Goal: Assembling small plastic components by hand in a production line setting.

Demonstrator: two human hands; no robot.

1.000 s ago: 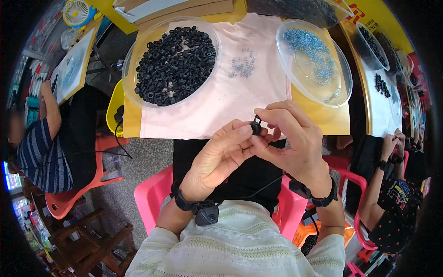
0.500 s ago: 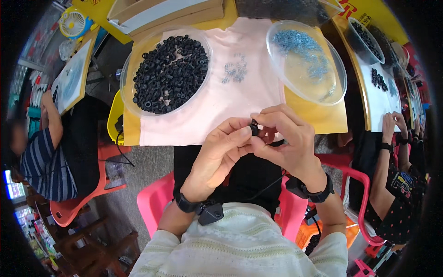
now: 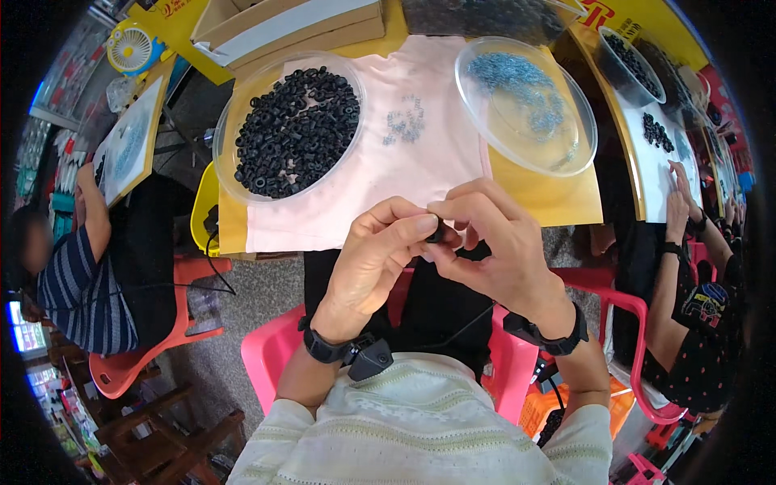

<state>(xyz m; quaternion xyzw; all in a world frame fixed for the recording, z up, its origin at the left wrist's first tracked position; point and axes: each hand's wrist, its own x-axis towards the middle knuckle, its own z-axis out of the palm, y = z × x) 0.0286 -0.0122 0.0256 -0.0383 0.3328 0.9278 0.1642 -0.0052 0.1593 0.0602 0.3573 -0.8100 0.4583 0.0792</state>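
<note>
Both hands meet just below the near edge of the surface [image 3: 566, 198], over the person's lap. The left hand [image 3: 376, 259] and the right hand [image 3: 493, 242] together pinch a small black ring-shaped part [image 3: 436, 233]: the left thumb and forefinger press on it from one side, and the right hand's fingers [image 3: 465, 212] curl around it from the other. The part is mostly hidden between the fingertips, so its exact shape cannot be told.

On the surface lies a pale pink cloth [image 3: 420, 174]. At its left end sits a clear round dish [image 3: 230, 153] heaped with black rings [image 3: 295, 133]. At its right end a second clear dish [image 3: 582, 137] holds small bluish metal pieces [image 3: 517, 89], and a little cluster of similar pieces [image 3: 404, 123] lies loose on the cloth between the two dishes. Each wrist wears a black band.
</note>
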